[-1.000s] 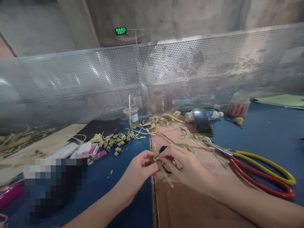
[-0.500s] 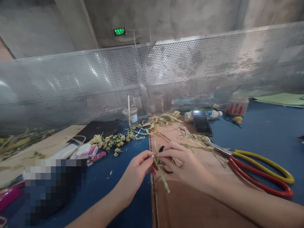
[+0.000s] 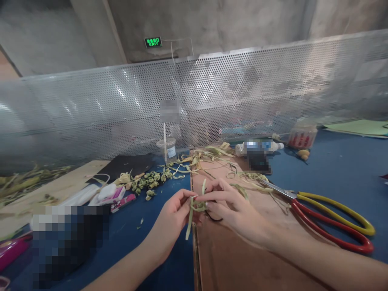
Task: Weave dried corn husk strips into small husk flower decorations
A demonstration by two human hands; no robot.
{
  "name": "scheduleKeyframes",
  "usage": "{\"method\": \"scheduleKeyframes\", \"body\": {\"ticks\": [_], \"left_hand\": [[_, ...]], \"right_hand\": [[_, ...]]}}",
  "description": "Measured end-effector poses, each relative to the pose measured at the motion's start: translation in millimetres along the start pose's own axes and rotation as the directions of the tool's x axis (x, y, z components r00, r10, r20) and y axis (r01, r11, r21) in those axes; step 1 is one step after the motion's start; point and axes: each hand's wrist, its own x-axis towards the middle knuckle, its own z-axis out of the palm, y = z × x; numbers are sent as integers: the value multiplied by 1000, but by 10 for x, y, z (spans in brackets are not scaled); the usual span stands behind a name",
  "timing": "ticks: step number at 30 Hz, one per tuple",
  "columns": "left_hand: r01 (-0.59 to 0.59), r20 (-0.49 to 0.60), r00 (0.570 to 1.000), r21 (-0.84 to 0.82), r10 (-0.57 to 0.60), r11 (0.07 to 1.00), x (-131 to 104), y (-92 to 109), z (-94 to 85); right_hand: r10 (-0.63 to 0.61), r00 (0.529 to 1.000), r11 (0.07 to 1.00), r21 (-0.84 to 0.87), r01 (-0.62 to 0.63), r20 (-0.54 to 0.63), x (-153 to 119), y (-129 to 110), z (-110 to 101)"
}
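Note:
Both my hands meet over the left edge of a brown wooden board (image 3: pixel 242 258). My left hand (image 3: pixel 174 214) pinches one side of a folded pale green leaf strip (image 3: pixel 198 206), thumb and forefinger together. On the other side, my right hand (image 3: pixel 227 204) has its fingers closed on the same strip. One end of the strip hangs below the left fingers, and another sticks up above. A dark loop, partly hidden, shows under my right fingers. Scissors (image 3: pixel 295 197) with one yellow and one red handle lie to the right of my right hand.
Dry strips (image 3: pixel 212 155) lie across the board's far end. Small knotted green pieces (image 3: pixel 151 180) are heaped on the blue table at left, near a plastic cup with a straw (image 3: pixel 169 150). A bottle (image 3: pixel 241 148) and a clear tub (image 3: pixel 303 135) stand farther back, before a perforated metal screen (image 3: pixel 206 89).
The strip's loose end has swung from lower right to lower left, now hanging beneath my left fingers. My fingers have shifted slightly around the folded part.

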Motion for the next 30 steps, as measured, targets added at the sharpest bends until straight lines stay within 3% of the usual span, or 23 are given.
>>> {"method": "scheduleKeyframes", "body": {"ticks": [4, 7, 10, 14, 18, 26, 30], "left_hand": [[-2, -50, 999, 30, 4, 1000, 24, -30, -44], [-12, -67, 998, 20, 14, 1000, 37, -30, -60], [-32, -58, 998, -1, 32, 999, 42, -28, -60], [-22, -20, 1000, 16, 22, 1000, 46, -38, -53], [-38, -24, 999, 51, 40, 998, 60, -50, -66], [-79, -120, 987, 243, 111, 967, 81, 6, -89], [-103, -138, 980, 261, 142, 960, 81, 26, -83]], "right_hand": [[121, 990, 993, 4, -122, 74, -15, -25, -22], [124, 987, 992, -14, -123, 99, -11, -22, -16], [85, 991, 989, 110, -96, 102, 4, -8, -7], [145, 977, 946, 267, -183, 157, 36, 24, -37], [127, 955, 956, 225, -190, 268, 71, 65, -114], [131, 929, 961, 185, -205, 347, 86, 87, -226], [126, 917, 953, 211, -218, 379, 84, 48, -254]]}}
